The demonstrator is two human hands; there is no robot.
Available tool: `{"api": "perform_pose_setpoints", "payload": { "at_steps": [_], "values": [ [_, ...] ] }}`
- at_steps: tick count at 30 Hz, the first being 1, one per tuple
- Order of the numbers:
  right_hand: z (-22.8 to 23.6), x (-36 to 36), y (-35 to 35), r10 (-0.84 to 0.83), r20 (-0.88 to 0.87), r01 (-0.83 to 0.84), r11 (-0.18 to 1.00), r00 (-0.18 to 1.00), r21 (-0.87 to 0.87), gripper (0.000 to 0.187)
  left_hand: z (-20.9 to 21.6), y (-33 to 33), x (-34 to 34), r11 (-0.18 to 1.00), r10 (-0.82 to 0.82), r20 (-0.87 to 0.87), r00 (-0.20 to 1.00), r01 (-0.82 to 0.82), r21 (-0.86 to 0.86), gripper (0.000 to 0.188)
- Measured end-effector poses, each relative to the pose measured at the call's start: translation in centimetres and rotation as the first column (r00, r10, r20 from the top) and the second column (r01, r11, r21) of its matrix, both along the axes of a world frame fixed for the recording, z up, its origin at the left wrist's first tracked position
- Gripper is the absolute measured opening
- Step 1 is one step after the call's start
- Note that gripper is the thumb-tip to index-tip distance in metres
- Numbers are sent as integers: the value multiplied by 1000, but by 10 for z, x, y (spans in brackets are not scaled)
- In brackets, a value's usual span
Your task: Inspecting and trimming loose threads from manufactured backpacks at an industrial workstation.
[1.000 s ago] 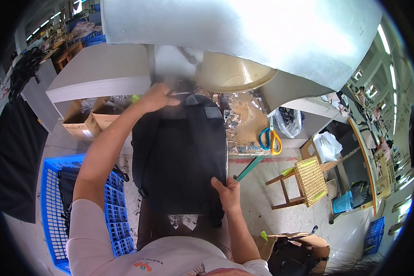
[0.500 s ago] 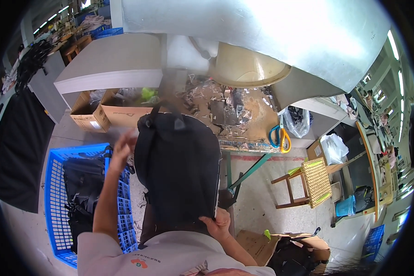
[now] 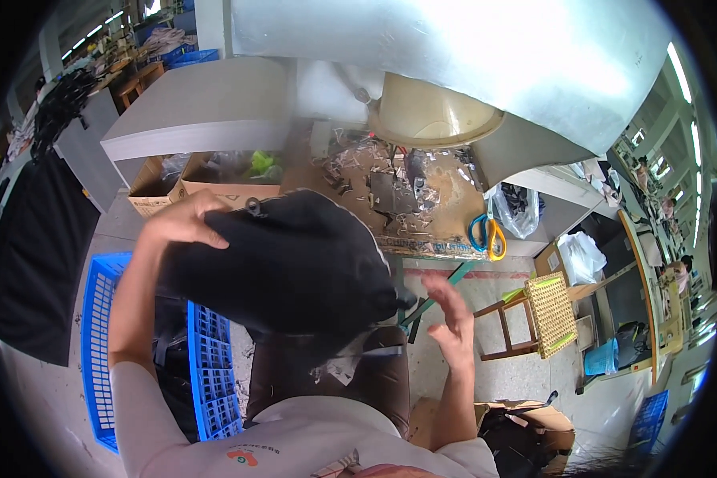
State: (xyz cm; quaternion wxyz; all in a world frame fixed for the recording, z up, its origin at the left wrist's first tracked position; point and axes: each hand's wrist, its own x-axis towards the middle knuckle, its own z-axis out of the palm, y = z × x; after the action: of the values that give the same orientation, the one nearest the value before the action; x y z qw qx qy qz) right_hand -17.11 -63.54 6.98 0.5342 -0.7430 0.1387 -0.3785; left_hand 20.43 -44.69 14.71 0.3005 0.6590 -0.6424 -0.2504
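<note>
A black backpack [image 3: 287, 263] with a pale edge along its right side is tilted above my lap, slightly smeared by motion. My left hand [image 3: 185, 223] grips its upper left edge, the thumb lying over the black fabric and the other fingers partly hidden. Just right of the bag, my right hand [image 3: 452, 323] is raised with its fingers apart and nothing in it. A small dark strap end sticks out from the bag toward that hand.
A blue crate [image 3: 103, 350] with black bags stands at left. Scissors [image 3: 490, 231] hang at the scrap-strewn board [image 3: 454, 231] ahead. A woven stool [image 3: 551, 315] is at right; an open carton [image 3: 562, 418] with black goods sits lower right. Cardboard boxes [image 3: 231, 191] lie under the grey table.
The backpack has turned from upright to tilted sideways. My left hand has come onto its upper left edge. My right hand has let go of its lower edge and moved up and right.
</note>
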Motion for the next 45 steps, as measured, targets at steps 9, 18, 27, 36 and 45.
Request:
{"api": "perform_pose_setpoints", "payload": {
  "at_steps": [9, 18, 27, 36, 45],
  "values": [
    [-29, 99, -8, 68, -75, -40, 944, 995, 327, 8, 79, -111, -29, 958, -208, 477, 854, 78, 277, 29],
    [-42, 124, -29, -41, 102, -36, 751, 994, 660, 2, 95, -169, -39, 938, -174, 632, 755, -69, 339, 30],
    [-52, 117, -40, -95, 2, 68, 723, 995, 688, 8, 99, -196, -58, 933, -212, 702, 680, -74, 353, 34],
    [-77, 76, -19, -78, -173, 160, 832, 982, 531, 11, 59, -143, -74, 941, -300, 610, 733, 124, 314, 33],
    [-26, 138, 79, 103, -219, -143, 973, 970, -179, 31, 31, 123, -49, 783, 547, -68, 834, -481, 395, 34]
  ]
}}
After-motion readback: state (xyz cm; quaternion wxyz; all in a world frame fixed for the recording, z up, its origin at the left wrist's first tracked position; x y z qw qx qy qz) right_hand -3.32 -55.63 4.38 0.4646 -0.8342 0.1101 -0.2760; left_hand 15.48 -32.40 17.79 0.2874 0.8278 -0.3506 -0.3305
